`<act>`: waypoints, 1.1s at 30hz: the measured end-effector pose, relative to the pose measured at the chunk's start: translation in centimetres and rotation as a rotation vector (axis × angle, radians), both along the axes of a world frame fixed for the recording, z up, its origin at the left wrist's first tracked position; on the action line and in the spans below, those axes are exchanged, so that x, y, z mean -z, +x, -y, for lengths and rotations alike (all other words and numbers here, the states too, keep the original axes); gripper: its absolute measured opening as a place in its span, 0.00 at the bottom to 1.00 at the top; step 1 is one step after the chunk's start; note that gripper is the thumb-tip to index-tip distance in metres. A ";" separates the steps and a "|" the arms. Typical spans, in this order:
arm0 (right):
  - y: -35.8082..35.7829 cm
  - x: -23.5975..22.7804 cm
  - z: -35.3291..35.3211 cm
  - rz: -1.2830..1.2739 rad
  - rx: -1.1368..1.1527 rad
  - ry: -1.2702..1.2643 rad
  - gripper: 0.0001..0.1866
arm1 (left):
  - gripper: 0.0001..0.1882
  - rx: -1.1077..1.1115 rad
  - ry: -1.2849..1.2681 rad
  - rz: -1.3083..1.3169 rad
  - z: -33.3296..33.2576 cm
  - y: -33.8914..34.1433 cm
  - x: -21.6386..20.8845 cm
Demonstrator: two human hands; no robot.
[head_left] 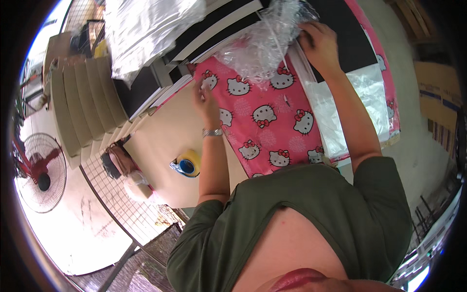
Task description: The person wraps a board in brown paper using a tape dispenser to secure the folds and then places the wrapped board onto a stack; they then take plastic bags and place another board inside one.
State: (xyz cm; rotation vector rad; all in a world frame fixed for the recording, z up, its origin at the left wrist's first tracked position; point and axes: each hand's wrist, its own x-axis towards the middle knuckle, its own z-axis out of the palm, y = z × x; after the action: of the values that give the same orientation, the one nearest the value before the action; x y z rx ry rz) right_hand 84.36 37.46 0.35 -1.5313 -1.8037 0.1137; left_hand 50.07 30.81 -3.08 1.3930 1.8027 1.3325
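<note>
A crumpled sheet of clear plastic (258,48) lies bunched over the far part of a pink cloth (272,141) printed with white cat faces. My right hand (321,47) is at the plastic's right edge, its bent fingers closed on it. Black and white flat panels lie beneath and beside that hand. My left hand (208,101) is over the pink cloth's left edge, fingers apart and slightly smeared, holding nothing I can see. Left of my left forearm, a yellow tape roll (188,163) with a blue core rests on a brown board (160,141).
White plastic-wrapped material (151,29) sits at the far left, beside a row of brown cardboard pieces (85,97). A clear plastic packet (350,107) lies under my right forearm. Further out are a standing fan (44,170) and a cardboard box (438,87).
</note>
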 end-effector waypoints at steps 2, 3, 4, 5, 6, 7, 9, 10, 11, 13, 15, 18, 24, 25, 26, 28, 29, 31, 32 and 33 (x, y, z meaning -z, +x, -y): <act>-0.5 -0.1 2.5 -0.163 0.027 -0.041 0.09 | 0.14 -0.230 -0.066 0.234 2.2 -4.8 -1.3; -1.4 0.3 4.1 -0.278 -0.011 -0.098 0.07 | 0.14 -0.339 -0.135 0.163 3.1 -6.6 -2.2; -2.7 0.6 5.8 -0.343 -0.128 -0.163 0.07 | 0.16 -0.383 -0.122 0.258 3.5 -7.7 -2.7; -3.8 1.0 7.6 -0.409 -0.241 -0.227 0.07 | 0.17 -0.419 -0.105 0.351 3.7 -8.6 -3.1; -5.0 1.1 9.3 -0.389 -0.341 -0.312 0.07 | 0.19 -0.459 -0.079 0.432 3.9 -10.0 -3.9; -6.1 1.1 10.9 -0.364 -0.438 -0.393 0.07 | 0.23 -0.555 -0.012 0.603 3.3 -11.5 -4.4; -8.0 1.4 13.5 -0.360 -0.558 -0.620 0.09 | 0.31 -0.732 0.146 0.949 0.9 -15.1 -4.7; -8.8 1.1 14.0 -0.367 -0.610 -0.615 0.09 | 0.36 -0.749 0.174 1.032 -0.4 -17.2 -4.9; -9.6 0.8 14.4 -0.374 -0.652 -0.611 0.09 | 0.41 -0.756 0.195 1.118 -1.7 -18.8 -5.0; -10.5 0.4 14.7 -0.409 -0.681 -0.638 0.10 | 0.44 -0.548 0.152 1.250 -3.9 -19.6 -5.5; -10.6 -0.3 14.5 -0.457 -0.658 -0.690 0.10 | 0.45 -0.503 0.031 1.277 -5.9 -19.6 -6.0; -9.2 -0.1 13.9 -0.362 -0.563 -0.672 0.10 | 0.43 -0.703 -0.119 1.158 -8.0 -19.8 -5.5; -7.2 -0.5 13.5 -0.403 -0.547 -0.727 0.10 | 0.32 -0.586 -0.002 1.388 -7.3 -23.5 -1.6; -7.2 -0.7 13.6 -0.403 -0.556 -0.736 0.10 | 0.31 -0.585 -0.003 1.388 -7.5 -22.9 -1.4; -7.4 -1.1 13.9 -0.404 -0.568 -0.746 0.10 | 0.31 -0.587 -0.002 1.386 -7.1 -22.4 -1.3; -7.9 -1.3 14.6 -0.427 -0.589 -0.740 0.10 | 0.30 -0.573 0.027 1.320 -5.9 -20.7 -0.9; -8.2 -1.4 14.8 -0.449 -0.600 -0.714 0.10 | 0.30 -0.565 0.019 1.319 -5.0 -19.6 -0.8; -8.7 -1.2 15.2 -0.513 -0.593 -0.737 0.11 | 0.30 -0.559 0.016 1.312 -2.2 -17.7 -1.0; -8.7 -0.8 15.5 -0.553 -0.562 -0.788 0.12 | 0.29 -0.557 0.037 1.324 -0.7 -16.1 -1.2; -8.9 -0.5 15.8 -0.592 -0.533 -0.839 0.13 | 0.29 -0.557 0.059 1.335 0.9 -14.5 -1.7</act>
State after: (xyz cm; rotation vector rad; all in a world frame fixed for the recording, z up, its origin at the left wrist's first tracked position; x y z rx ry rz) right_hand 75.50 21.67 0.80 -1.2450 -1.6714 1.5659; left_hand 35.54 29.92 -1.41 -0.1910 1.1385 1.8772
